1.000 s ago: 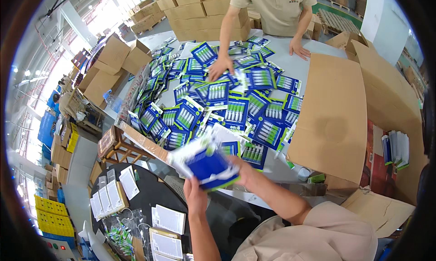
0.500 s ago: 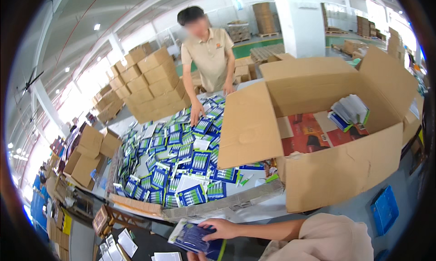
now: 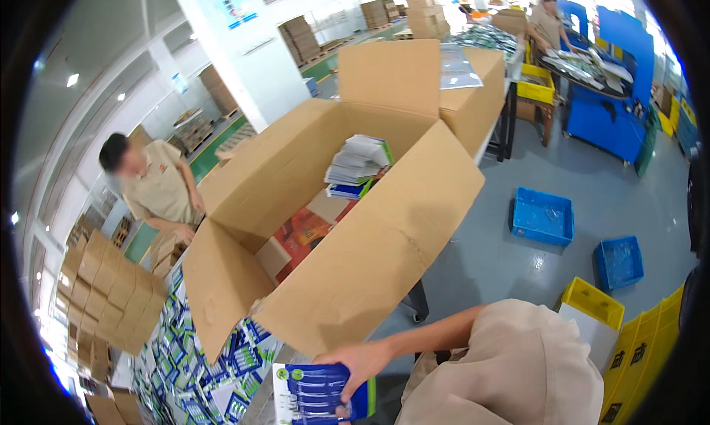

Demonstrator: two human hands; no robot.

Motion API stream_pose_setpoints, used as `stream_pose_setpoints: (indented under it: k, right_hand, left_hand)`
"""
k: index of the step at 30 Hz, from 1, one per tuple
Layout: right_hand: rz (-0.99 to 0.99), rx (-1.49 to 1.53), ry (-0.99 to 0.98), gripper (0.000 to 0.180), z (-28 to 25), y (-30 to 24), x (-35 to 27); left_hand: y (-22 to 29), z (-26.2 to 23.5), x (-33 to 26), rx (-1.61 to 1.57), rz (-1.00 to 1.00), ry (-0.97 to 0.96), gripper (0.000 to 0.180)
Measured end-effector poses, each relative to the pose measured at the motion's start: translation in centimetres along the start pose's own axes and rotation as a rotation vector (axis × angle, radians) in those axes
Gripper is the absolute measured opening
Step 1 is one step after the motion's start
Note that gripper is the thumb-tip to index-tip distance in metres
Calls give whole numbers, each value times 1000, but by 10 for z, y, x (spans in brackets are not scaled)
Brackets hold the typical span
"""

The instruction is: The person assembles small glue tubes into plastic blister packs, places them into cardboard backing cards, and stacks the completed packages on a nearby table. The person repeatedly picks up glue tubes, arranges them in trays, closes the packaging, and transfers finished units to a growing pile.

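Observation:
My right hand (image 3: 364, 367) is closed on a blister pack (image 3: 314, 386) at the lower edge. The pack has a blue card with green and white edges and several slim, clear-covered pieces in a row. It is held beside the near wall of a large open cardboard box (image 3: 370, 270). My left hand does not show; the pack's lower end runs out of the picture. Inside the box, a stack of similar packs (image 3: 356, 162) leans at the far end, over red printed cardboard (image 3: 299, 229) on the bottom.
Many loose blister packs (image 3: 185, 366) cover the table at left. A co-worker (image 3: 159, 177) stands beyond it, near stacked cartons (image 3: 103, 292). Blue crates (image 3: 543, 216) sit on the floor at right, with a yellow crate (image 3: 643, 358) nearer. Another person (image 3: 547, 26) works at the far right.
My view has swung right toward the box, and the pile of packs now lies at the left. The held pack has come up beside the box. My left fingers have gone from sight.

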State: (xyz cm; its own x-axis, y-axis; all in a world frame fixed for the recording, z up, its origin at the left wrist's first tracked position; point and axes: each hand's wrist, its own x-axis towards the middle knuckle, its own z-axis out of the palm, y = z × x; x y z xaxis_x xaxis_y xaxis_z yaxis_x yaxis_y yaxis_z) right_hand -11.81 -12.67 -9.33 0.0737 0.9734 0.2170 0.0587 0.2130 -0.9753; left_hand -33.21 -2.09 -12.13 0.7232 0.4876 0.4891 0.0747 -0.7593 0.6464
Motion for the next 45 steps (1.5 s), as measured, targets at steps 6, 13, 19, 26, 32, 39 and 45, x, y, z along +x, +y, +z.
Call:
stream_pose_setpoints:
  k: [6,13,19,26,32,39,45]
  right_hand:
    - [-163,-415,772,65,-150,-92,-175]
    - [-609,-1446,2384,31,-303,-186,-337]
    - [43,-2049,2134,40,-480,-194,-366]
    - [989,-1360,1276,72,-602,-101,-326]
    - [727,-1722,1525,68,-577,-100,-324]
    - [-716,-1468,1847,23,-446,-191,-274]
    - [-1132,-823,1177,12,-258,-262,-150]
  left_hand:
    - [76,74,62,-545,-101,-371,20]
    - [167,178,139,-561,-115,-611,17]
    - [220,237,173,-524,-39,-648,20]
    - [219,260,172,-481,-114,-660,20]
    - [208,258,165,-612,-172,-630,19]
    - [201,222,185,-401,21,-540,20]
    - [209,26,234,66,563,-209,22]
